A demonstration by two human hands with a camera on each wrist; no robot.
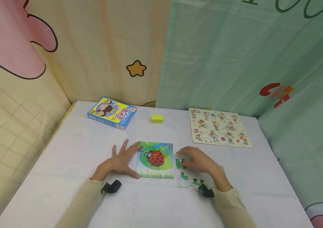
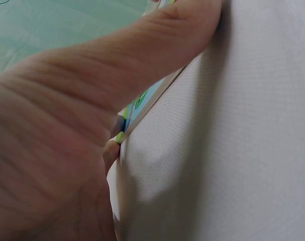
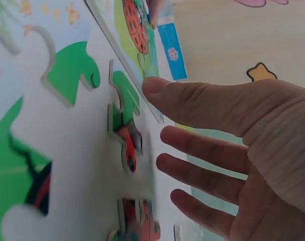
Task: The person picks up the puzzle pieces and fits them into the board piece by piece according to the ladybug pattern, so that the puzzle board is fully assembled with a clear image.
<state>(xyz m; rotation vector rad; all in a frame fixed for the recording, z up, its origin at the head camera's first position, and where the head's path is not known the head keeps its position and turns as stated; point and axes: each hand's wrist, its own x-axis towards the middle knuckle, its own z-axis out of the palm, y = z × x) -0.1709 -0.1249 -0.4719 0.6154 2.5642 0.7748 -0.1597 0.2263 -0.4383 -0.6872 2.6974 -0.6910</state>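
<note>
A square ladybug picture board (image 1: 165, 164) lies flat on the table before me. My left hand (image 1: 120, 162) is spread at its left side, the thumb by the lower corner and a fingertip at the upper one. In the left wrist view the board's edge (image 2: 152, 103) shows partly behind the thumb. To the right, my right hand (image 1: 199, 160) is over loose jigsaw pieces, its fingers extended with nothing between them. A green-and-red piece (image 3: 125, 135) lies below those fingers in the right wrist view. Another piece (image 1: 182, 182), pale with a green knob, lies nearer me.
At the back left lies a blue and yellow box (image 1: 113, 112). A small yellow block (image 1: 157, 119) stands right of it. The back right holds a board with several printed figures (image 1: 218, 128). Curtains (image 1: 207, 57) hang behind the white table (image 1: 73, 152).
</note>
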